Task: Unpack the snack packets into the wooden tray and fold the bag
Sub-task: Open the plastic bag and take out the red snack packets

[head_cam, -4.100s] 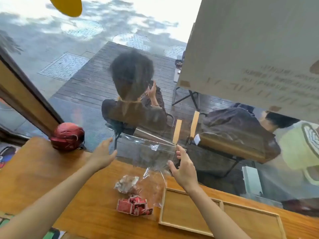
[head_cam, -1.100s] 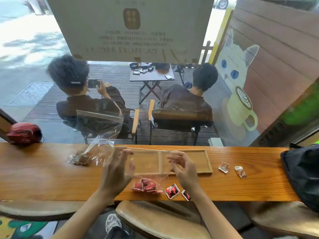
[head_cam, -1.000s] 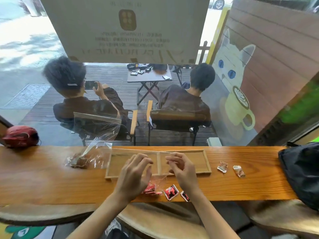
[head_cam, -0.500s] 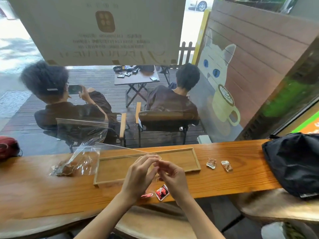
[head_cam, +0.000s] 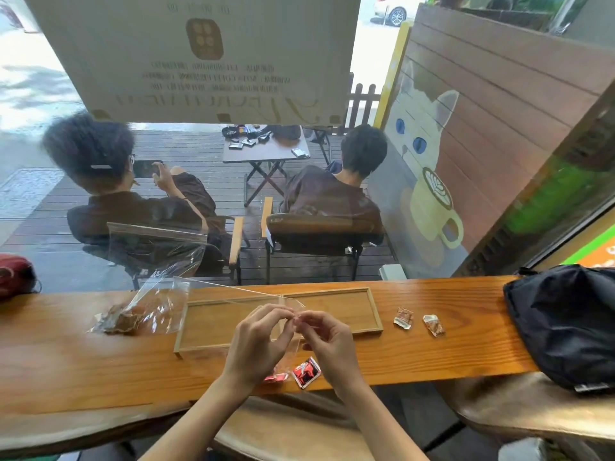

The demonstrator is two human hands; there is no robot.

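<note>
My left hand (head_cam: 259, 344) and my right hand (head_cam: 327, 344) meet fingertip to fingertip, each pinching the top of a clear plastic bag (head_cam: 289, 359). The bag hangs in front of the wooden tray (head_cam: 332, 291) and holds red snack packets (head_cam: 276, 377) at its bottom, near the counter's front edge. One red packet (head_cam: 306, 372) lies beside it under my right hand. The tray has two compartments, with nothing seen in them. A second clear bag (head_cam: 149, 311) with brown packets leans on the window left of the tray.
Two brown snack packets (head_cam: 403, 317) (head_cam: 434, 325) lie on the wooden counter (head_cam: 83, 361) right of the tray. A black bag (head_cam: 565, 324) fills the right end, a red helmet (head_cam: 15, 274) the far left. The window stands just behind.
My hands, apart a second ago, have come together at the top of the bag with red packets. My view has swung right, away from the second bag on the left.
</note>
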